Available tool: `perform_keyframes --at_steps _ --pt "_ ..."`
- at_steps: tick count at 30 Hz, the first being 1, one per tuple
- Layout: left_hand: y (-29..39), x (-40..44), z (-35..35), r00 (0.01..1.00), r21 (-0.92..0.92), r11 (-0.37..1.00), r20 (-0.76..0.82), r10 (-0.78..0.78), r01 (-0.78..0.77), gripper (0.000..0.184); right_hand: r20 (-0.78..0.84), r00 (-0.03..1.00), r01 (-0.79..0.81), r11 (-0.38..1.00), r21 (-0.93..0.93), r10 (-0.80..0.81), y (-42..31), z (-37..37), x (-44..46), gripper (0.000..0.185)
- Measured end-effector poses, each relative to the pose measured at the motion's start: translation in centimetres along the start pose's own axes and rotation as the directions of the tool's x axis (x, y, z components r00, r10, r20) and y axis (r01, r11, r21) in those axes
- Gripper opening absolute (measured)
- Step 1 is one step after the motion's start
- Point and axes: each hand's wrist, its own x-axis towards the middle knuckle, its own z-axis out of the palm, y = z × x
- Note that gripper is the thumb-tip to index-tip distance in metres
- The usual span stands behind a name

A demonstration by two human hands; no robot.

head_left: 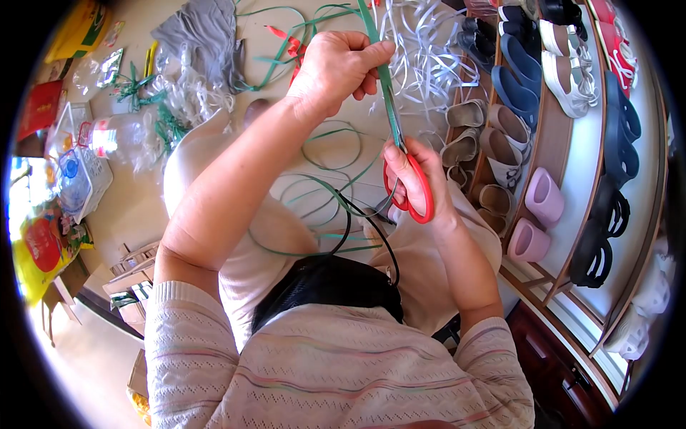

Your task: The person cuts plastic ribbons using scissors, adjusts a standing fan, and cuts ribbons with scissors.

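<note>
Running down from the top edge of the frame, a flat green strap is held near the upper centre by the left hand, whose thumb is pressed against the curled fingers with the strap clamped between them. Just right of the centre, a pair of scissors is gripped by the right hand, the fingers being closed around the red handles. The blades are pointed upward and set against the lower part of the strap; whether they are parted or closed cannot be told.

Below the hands, thin green strands are looped loosely in the middle of the frame, and some are draped over the pale trousers. A black bag is seen across the lap at lower centre, partly covered by the patterned knitted top.

At upper right of the centre, a tangle of white strips is spread on the floor. Red ribbon is partly hidden behind the left hand, and a grey cloth is laid at upper left. Farther left, a clear plastic bottle is seen beside a white basket. The right side is filled by a rack, on which shoes and pink slippers are lined up.
</note>
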Motion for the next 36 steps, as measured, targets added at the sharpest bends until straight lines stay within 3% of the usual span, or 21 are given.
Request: perform_keyframes --at_steps 9,15,25,30,36 --pt "-0.6 -0.3 0.7 0.998 0.009 0.999 0.06 -0.036 0.035 0.029 -0.01 1.0 -0.016 0.998 0.067 0.016 0.1 -0.1 0.2 0.031" --pt "-0.3 0.4 -0.2 0.999 0.02 0.999 -0.035 -0.028 0.029 0.028 -0.033 0.999 -0.027 0.998 0.063 0.029 0.2 0.2 -0.1 0.033" --pt "-0.8 -0.1 0.5 0.999 -0.015 0.999 0.037 -0.04 0.04 0.026 0.023 1.0 0.001 1.0 0.029 -0.002 0.5 -0.2 0.1 0.027" --pt "-0.4 0.0 0.2 0.999 -0.008 0.999 -0.014 -0.031 0.031 0.027 -0.003 1.0 0.029 0.995 0.091 -0.029 0.4 -0.1 0.2 0.031" --pt "0.1 -0.1 0.0 0.999 0.036 0.999 -0.051 -0.005 0.007 0.03 0.018 1.0 0.008 1.0 0.018 -0.009 0.5 -0.3 0.1 0.03"
